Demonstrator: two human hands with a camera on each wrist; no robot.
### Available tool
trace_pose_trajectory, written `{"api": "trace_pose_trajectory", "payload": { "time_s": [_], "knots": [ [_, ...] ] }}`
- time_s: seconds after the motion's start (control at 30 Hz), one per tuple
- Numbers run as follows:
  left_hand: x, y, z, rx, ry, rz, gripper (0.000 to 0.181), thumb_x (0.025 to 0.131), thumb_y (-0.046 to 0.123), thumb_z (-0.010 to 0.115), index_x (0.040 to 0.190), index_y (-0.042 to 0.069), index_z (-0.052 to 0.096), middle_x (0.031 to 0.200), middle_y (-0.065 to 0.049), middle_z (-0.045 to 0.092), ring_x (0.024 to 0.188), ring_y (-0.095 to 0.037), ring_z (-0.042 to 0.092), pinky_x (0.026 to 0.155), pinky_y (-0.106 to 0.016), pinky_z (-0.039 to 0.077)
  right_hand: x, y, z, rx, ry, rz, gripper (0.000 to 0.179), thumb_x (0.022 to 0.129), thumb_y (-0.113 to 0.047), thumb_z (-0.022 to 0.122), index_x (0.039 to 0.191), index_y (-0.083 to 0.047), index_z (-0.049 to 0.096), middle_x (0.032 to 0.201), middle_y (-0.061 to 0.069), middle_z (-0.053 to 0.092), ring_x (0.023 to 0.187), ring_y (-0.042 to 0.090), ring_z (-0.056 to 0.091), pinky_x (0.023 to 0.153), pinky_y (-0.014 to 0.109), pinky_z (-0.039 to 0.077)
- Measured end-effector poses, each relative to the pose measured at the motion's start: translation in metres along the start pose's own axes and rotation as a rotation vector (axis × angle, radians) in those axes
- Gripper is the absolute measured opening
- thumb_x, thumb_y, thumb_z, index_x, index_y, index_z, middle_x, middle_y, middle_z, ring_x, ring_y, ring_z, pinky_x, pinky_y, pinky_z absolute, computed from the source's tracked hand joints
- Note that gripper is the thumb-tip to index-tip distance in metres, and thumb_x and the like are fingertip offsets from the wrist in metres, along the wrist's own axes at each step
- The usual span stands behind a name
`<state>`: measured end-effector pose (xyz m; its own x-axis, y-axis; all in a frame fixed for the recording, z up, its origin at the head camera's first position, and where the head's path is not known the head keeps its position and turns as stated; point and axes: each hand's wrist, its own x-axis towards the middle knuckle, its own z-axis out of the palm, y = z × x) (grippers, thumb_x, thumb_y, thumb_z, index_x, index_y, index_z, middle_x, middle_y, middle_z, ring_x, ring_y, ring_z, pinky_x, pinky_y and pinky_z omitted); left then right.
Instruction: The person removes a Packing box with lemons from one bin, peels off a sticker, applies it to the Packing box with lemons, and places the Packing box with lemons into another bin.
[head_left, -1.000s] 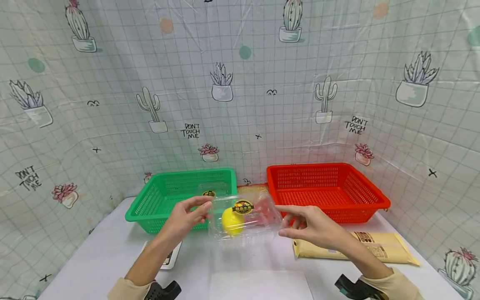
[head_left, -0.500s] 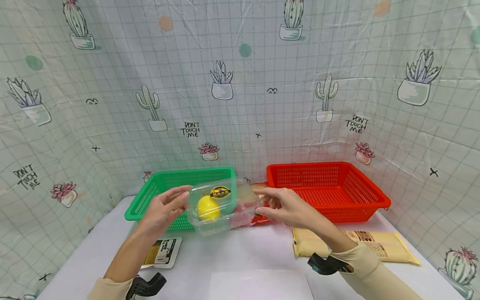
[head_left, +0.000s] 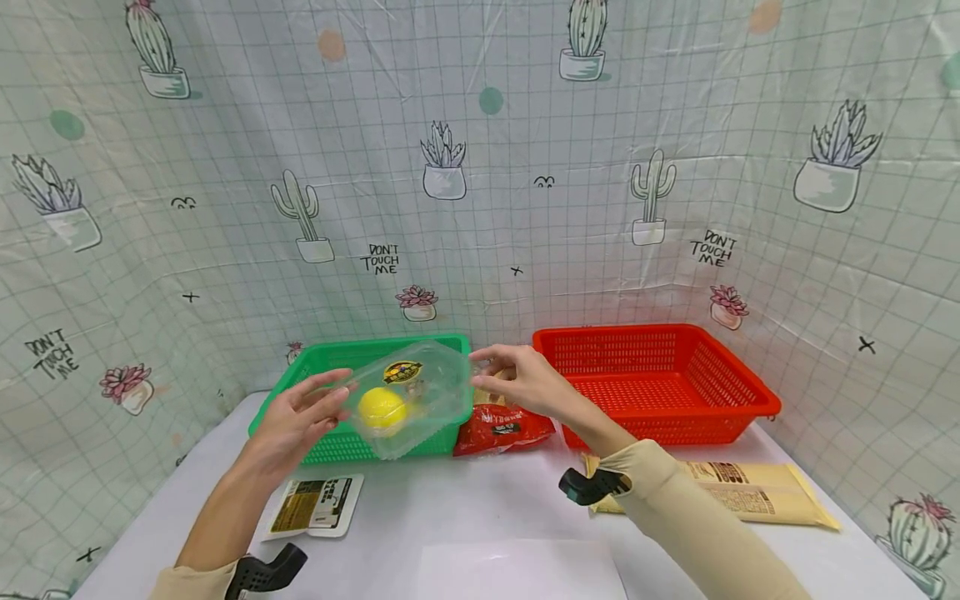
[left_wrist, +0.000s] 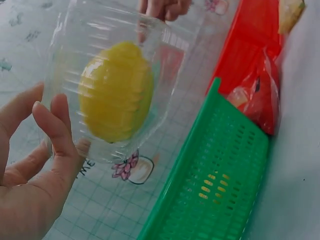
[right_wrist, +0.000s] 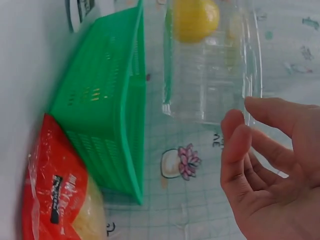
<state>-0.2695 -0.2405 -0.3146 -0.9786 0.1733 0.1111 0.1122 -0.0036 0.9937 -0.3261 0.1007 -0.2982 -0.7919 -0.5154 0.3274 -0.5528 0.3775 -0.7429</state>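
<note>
A clear plastic fruit box [head_left: 441, 385] with a dark label hangs tilted in the air, in front of and over the green basket [head_left: 330, 448]. Inside it, toward the left end, lies a yellow lemon [head_left: 382, 408], seen closely through the ribbed plastic in the left wrist view. My left hand [head_left: 291, 421] pinches the box's left end between thumb and fingers. At the opposite end my right hand [head_left: 525, 382] grips the edge with thumb and fingertips, the right wrist view showing this too. The box hides part of the basket's inside.
To the right stands a red basket [head_left: 622, 392]. A red food packet [head_left: 504, 429] lies between the baskets. A long yellow packet [head_left: 750, 492] lies front right, a white-edged packet [head_left: 315, 506] front left. A white sheet [head_left: 521, 571] is at the table's near edge.
Both hands have carried the box with the lemon left and slightly upward, from between the baskets to the green basket. The red packet and the front left packet have come into fuller view.
</note>
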Motion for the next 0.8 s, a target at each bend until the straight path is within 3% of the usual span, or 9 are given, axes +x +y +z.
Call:
{"api": "trace_pose_trajectory", "payload": {
  "time_s": [0.23, 0.33, 0.47, 0.6, 0.8],
  "knots": [
    [-0.003, -0.005, -0.006, 0.069, -0.018, 0.009, 0.057, 0.097, 0.023, 0.062, 0.15, 0.015, 0.04, 0.131, 0.003, 0.049, 0.09, -0.008, 0.066, 0.079, -0.02, 0.052, 0.029, 0.005, 0.024, 0.11, 0.07, 0.046, 0.046, 0.093, -0.017, 0.068, 0.135, -0.004, 0.056, 0.102, 0.021, 0.072, 0.074, 0.024, 0.071, 0.061, 0.034, 0.058],
    [-0.002, -0.008, -0.006, 0.093, 0.004, 0.012, 0.064, 0.097, 0.023, 0.063, 0.153, 0.015, 0.033, 0.144, -0.005, 0.036, 0.091, -0.006, 0.067, 0.08, -0.02, 0.053, 0.041, 0.003, 0.04, 0.125, 0.1, 0.047, 0.052, 0.093, -0.016, 0.067, 0.14, -0.001, 0.051, 0.107, 0.02, 0.072, 0.083, 0.034, 0.073, 0.064, 0.04, 0.06],
    [-0.002, -0.012, -0.007, 0.113, 0.057, -0.004, 0.074, 0.096, 0.025, 0.064, 0.157, 0.015, 0.023, 0.156, -0.015, 0.024, 0.09, -0.002, 0.067, 0.078, -0.018, 0.053, 0.055, 0.0, 0.062, 0.174, 0.123, 0.072, 0.056, 0.094, -0.016, 0.066, 0.145, -0.002, 0.046, 0.118, 0.019, 0.069, 0.088, 0.037, 0.072, 0.064, 0.036, 0.06],
    [0.001, -0.013, -0.011, 0.111, 0.123, -0.034, 0.08, 0.095, 0.03, 0.065, 0.158, 0.016, 0.019, 0.155, -0.01, 0.029, 0.088, 0.001, 0.066, 0.077, -0.015, 0.051, 0.067, -0.002, 0.078, 0.218, 0.13, 0.097, 0.057, 0.095, -0.017, 0.066, 0.147, -0.006, 0.044, 0.13, 0.016, 0.064, 0.095, 0.033, 0.072, 0.066, 0.029, 0.06],
    [0.007, -0.012, -0.018, 0.03, 0.197, -0.061, 0.087, 0.091, 0.031, 0.069, 0.158, 0.015, 0.016, 0.134, 0.004, 0.04, 0.087, 0.002, 0.067, 0.079, -0.011, 0.051, 0.081, -0.005, 0.095, 0.261, 0.174, 0.119, 0.048, 0.095, -0.023, 0.066, 0.139, -0.01, 0.055, 0.135, 0.011, 0.063, 0.097, 0.033, 0.072, 0.086, 0.037, 0.058]
  ]
}}
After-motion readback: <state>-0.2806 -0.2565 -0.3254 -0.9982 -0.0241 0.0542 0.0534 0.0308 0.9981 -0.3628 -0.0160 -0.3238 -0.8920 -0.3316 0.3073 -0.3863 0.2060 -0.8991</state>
